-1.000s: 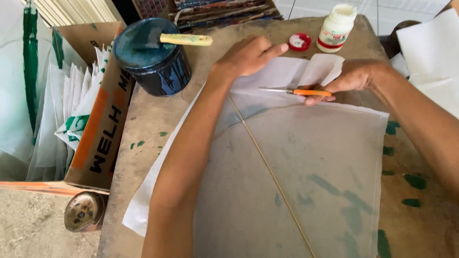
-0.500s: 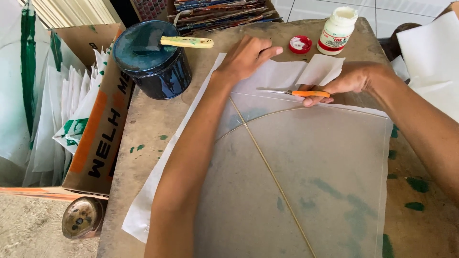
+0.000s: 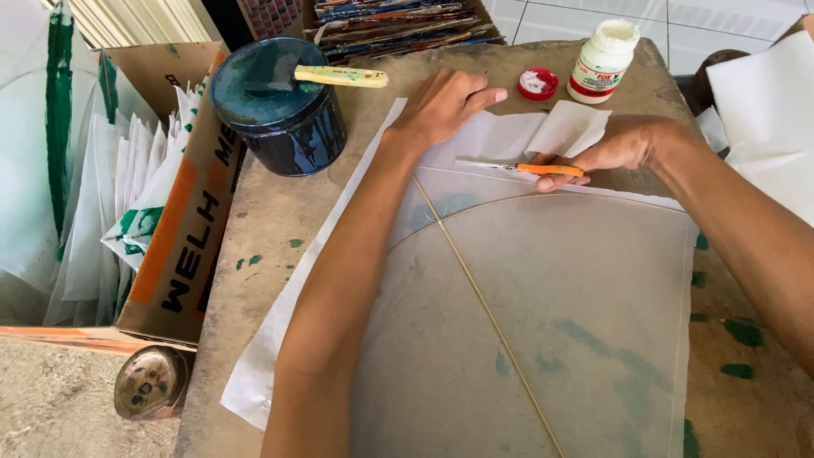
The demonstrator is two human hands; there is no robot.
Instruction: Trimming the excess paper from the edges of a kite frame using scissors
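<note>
A sheet of thin translucent paper (image 3: 551, 322) lies over a frame of slim bamboo sticks (image 3: 483, 301) on the worn table (image 3: 263, 212). My left hand (image 3: 441, 106) presses flat on the paper's far edge, fingers together. Orange-handled scissors (image 3: 543, 169) are gripped in my right hand (image 3: 623, 148), the blades pointing left along the paper's top edge, just above the curved stick. A loose white paper flap (image 3: 568, 127) lies folded beside that hand.
A dark blue tin (image 3: 280, 106) with a brush on its lid stands at the table's far left. A white glue bottle (image 3: 604, 59) and its red cap (image 3: 539, 84) sit at the back. A cardboard box (image 3: 182, 220) of folded papers stands left; white sheets (image 3: 767, 102) lie right.
The scissors have slid a little left along the paper's top edge. My left hand stays pressed in place.
</note>
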